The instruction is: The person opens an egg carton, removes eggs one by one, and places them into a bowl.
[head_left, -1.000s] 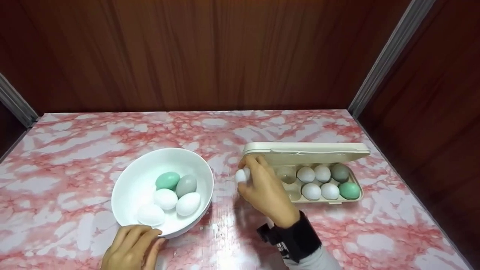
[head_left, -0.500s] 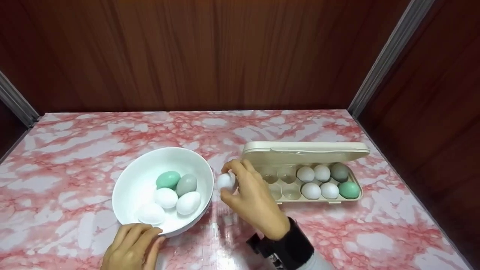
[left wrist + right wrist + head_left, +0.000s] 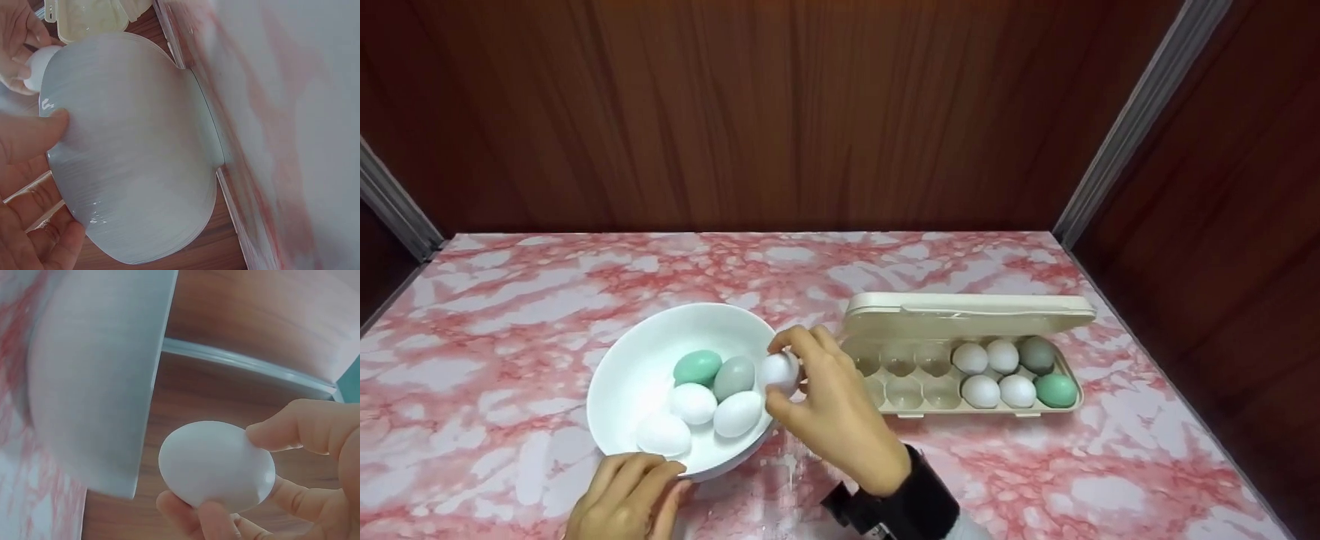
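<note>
You are pinching a white egg [image 3: 778,372] in your right hand [image 3: 836,416] at the right rim of the bowl [image 3: 622,375], your left hand [image 3: 622,495] is gripping its near rim, and the carton [image 3: 969,303] is sitting to the right

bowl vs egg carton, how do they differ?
Shape: the bowl is round; the egg carton is oblong.
Colour: the bowl is white, the egg carton cream.
Top: the bowl is uncovered; the egg carton has a raised lid.
Layout: the eggs in the bowl lie loose together; those in the egg carton sit in separate cups.
Shared: both contain white, green and greyish eggs.
</note>
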Tool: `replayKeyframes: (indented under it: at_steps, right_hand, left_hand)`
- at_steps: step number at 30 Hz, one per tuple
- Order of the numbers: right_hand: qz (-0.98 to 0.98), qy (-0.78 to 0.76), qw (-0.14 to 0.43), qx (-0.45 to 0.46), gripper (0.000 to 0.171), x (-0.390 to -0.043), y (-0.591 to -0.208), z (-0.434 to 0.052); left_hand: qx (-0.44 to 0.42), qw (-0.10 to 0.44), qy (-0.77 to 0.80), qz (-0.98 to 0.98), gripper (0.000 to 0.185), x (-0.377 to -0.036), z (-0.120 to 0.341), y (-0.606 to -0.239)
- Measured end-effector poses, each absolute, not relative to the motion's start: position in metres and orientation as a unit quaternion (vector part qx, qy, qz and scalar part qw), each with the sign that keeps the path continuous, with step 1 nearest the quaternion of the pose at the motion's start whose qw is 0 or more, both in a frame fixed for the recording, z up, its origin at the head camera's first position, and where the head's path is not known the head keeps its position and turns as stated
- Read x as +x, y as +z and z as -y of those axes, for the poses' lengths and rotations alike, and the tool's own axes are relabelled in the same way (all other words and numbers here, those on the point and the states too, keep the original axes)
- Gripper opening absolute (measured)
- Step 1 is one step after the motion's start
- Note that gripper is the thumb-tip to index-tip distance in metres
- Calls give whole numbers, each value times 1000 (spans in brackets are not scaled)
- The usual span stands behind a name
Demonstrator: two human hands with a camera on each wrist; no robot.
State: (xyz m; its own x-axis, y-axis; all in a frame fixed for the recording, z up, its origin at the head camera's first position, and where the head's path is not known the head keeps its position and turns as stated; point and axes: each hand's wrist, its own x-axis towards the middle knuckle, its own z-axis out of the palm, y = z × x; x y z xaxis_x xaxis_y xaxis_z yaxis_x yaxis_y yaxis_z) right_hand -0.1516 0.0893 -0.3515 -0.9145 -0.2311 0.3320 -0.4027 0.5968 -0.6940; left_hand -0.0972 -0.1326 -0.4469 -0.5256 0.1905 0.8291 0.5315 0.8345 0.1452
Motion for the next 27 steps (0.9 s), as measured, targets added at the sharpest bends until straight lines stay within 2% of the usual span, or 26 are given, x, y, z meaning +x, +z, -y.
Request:
replayKeyframes:
  at_steps: [20,27]
  right_hand:
    - [883,407,71,221,32,-169,-326,-53]
    - [884,403,47,231,34,-181,-317,-36]
  left_hand:
    - [-235,424,-180,856,57,-99,134,-446]
    - [-241,438,-180,847,57,-101,136,-448]
